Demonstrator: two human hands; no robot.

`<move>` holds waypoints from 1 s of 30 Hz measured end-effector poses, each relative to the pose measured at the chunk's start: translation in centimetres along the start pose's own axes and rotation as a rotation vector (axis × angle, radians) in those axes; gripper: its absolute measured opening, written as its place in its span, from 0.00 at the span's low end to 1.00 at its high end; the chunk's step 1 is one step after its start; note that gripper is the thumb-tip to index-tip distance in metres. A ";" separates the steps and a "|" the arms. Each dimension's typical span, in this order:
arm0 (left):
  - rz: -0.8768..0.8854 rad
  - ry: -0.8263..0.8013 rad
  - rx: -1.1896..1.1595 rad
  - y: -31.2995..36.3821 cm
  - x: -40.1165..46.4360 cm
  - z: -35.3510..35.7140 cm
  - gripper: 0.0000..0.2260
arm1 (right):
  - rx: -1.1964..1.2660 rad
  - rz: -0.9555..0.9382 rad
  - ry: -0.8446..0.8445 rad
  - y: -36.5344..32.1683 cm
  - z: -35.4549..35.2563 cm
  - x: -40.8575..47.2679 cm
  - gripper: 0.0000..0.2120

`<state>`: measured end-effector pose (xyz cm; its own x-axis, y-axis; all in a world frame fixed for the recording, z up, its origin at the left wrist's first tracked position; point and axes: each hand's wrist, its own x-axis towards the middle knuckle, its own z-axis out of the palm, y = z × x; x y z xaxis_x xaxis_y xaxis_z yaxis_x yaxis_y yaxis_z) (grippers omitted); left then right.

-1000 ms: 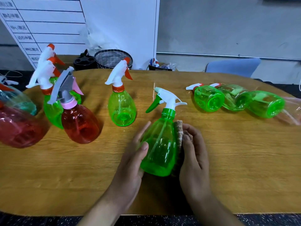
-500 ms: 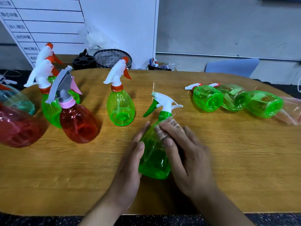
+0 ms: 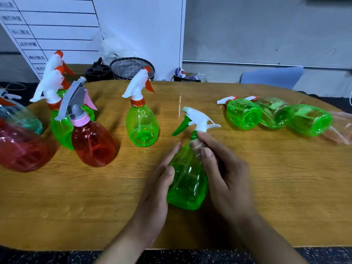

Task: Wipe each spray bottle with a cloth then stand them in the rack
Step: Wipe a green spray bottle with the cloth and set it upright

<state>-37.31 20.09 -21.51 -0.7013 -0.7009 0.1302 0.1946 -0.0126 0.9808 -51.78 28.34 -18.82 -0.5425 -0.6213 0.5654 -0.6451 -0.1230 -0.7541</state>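
Note:
A green spray bottle (image 3: 187,180) with a white head and green trigger stands on the wooden table (image 3: 266,178) near its front edge. My left hand (image 3: 152,202) rests flat against the bottle's left side with straight fingers. My right hand (image 3: 224,172) presses a small brownish cloth (image 3: 197,146) against the bottle's neck and shoulder, fingers curled over the cloth. Most of the cloth is hidden under my fingers.
Standing at the left are a green bottle (image 3: 142,126), a red bottle (image 3: 93,143), another green one (image 3: 61,128) and a large red one (image 3: 21,149). Three green bottles (image 3: 243,116) lie on their sides at the right. A mesh basket (image 3: 131,68) sits behind the table.
My right hand with the cloth has moved from the bottle's right side up over its shoulder to the neck. The bottle has tilted slightly. My left hand stays on the left side.

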 end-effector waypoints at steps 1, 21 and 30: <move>0.000 -0.007 -0.009 -0.1 0.0 0.0 0.23 | -0.031 -0.008 -0.028 0.1 0.1 -0.2 0.18; -0.006 0.007 -0.036 -0.3 0.2 0.0 0.21 | -0.078 -0.095 -0.068 0.1 -0.1 -0.7 0.15; -0.060 0.075 -0.193 1.5 0.2 0.1 0.20 | -0.245 -0.550 -0.171 -0.7 1.4 -4.2 0.14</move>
<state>-37.25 19.96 -19.99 -0.6637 -0.7461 0.0545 0.2869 -0.1865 0.9396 -48.30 29.99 -21.16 -0.0146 -0.6352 0.7722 -0.9211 -0.2919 -0.2576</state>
